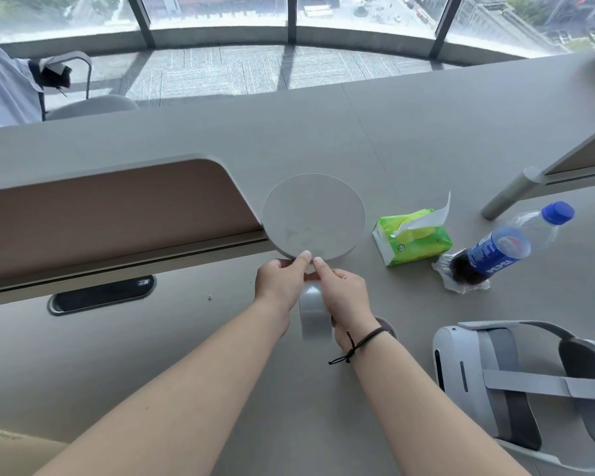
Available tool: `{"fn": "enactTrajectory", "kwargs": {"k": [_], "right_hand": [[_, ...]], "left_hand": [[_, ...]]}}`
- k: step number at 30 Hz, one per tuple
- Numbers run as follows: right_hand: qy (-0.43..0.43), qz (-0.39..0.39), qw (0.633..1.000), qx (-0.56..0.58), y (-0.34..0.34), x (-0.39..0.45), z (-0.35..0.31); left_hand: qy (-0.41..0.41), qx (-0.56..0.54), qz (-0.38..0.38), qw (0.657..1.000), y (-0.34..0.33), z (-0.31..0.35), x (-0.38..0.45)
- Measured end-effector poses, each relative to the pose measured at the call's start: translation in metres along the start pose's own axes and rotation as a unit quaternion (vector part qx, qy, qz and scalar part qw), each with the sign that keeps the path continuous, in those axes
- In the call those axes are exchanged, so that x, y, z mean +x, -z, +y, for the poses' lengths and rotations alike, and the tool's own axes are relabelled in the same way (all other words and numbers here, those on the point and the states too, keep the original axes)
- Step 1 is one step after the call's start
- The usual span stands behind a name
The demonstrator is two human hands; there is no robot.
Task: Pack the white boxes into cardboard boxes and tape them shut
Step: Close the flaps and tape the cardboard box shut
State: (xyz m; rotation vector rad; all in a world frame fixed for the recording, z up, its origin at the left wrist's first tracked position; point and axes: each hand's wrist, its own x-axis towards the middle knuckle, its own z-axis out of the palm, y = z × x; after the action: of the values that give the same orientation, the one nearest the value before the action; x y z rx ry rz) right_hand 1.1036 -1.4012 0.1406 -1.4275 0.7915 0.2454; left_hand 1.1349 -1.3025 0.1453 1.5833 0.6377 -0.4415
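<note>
Both my hands meet over the middle of the grey desk. My left hand and my right hand each pinch the top end of a strip of clear tape, thumbs nearly touching. The strip hangs down between my wrists. A brown-cored tape roll peeks out behind my right wrist; whether my right hand also holds it is hidden. A corner of a cardboard box shows at the bottom left. No white boxes are in view.
A round grey disc lies just beyond my fingers. To the right are a green tissue pack, a Pepsi bottle and a white headset. A desk divider stands left, with a cable slot below it.
</note>
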Motion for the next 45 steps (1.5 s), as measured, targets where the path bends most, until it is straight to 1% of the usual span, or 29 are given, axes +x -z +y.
{"fn": "enactTrajectory", "kwargs": {"k": [5, 8, 10, 14, 18, 20, 22, 25, 27, 30, 32, 35, 37, 39, 42, 45], "right_hand": [[-0.015, 0.014, 1.0, -0.003, -0.007, 0.008, -0.003], [-0.02, 0.042, 0.998, -0.031, -0.014, 0.012, -0.002], [-0.008, 0.061, 0.997, -0.048, -0.019, 0.013, 0.0], [-0.004, 0.069, 0.995, -0.074, -0.024, 0.012, 0.008], [-0.007, 0.04, 0.998, -0.05, -0.023, 0.009, 0.007], [-0.035, 0.008, 0.999, -0.021, -0.022, 0.006, 0.002], [-0.062, -0.018, 0.998, -0.015, -0.022, -0.001, 0.001], [-0.059, -0.007, 0.998, -0.011, -0.019, -0.011, 0.006], [-0.044, 0.001, 0.998, -0.035, -0.017, -0.027, 0.01], [-0.023, -0.012, 0.997, -0.071, -0.011, -0.054, 0.023], [-0.008, -0.02, 0.997, -0.08, -0.012, -0.077, 0.036], [-0.024, -0.035, 0.995, -0.087, -0.017, -0.114, 0.062], [-0.036, -0.06, 0.992, -0.103, -0.022, -0.139, 0.081], [-0.038, -0.09, 0.988, -0.119, -0.031, -0.164, 0.096], [-0.025, -0.127, 0.982, -0.141, -0.046, -0.2, 0.114], [-0.001, -0.148, 0.975, -0.164, -0.063, -0.229, 0.124]], "left_hand": [[-0.002, 0.001, -0.017, 1.0, 0.0, 0.0, 0.006], [-0.012, -0.007, -0.04, 0.999, -0.001, -0.002, 0.008], [-0.022, -0.01, -0.054, 0.998, -0.001, -0.003, 0.009], [-0.034, 0.012, -0.084, 0.996, -0.001, -0.011, 0.012], [0.039, 0.055, -0.119, 0.991, 0.004, -0.009, 0.005], [0.081, 0.071, -0.131, 0.986, 0.01, -0.004, 0.002], [0.095, 0.094, -0.129, 0.983, 0.014, -0.001, -0.005], [0.029, 0.159, -0.147, 0.976, 0.019, -0.013, -0.02], [0.003, 0.175, -0.157, 0.972, 0.024, -0.028, -0.036], [-0.006, 0.174, -0.146, 0.974, 0.039, -0.05, -0.056], [-0.031, 0.188, -0.141, 0.971, 0.057, -0.061, -0.07], [-0.082, 0.232, -0.121, 0.962, 0.092, -0.073, -0.097], [-0.097, 0.251, -0.095, 0.959, 0.118, -0.082, -0.113], [-0.097, 0.229, -0.079, 0.965, 0.144, -0.085, -0.133], [-0.079, 0.159, -0.055, 0.983, 0.183, -0.088, -0.161], [-0.099, 0.123, -0.005, 0.987, 0.223, -0.093, -0.186]]}}
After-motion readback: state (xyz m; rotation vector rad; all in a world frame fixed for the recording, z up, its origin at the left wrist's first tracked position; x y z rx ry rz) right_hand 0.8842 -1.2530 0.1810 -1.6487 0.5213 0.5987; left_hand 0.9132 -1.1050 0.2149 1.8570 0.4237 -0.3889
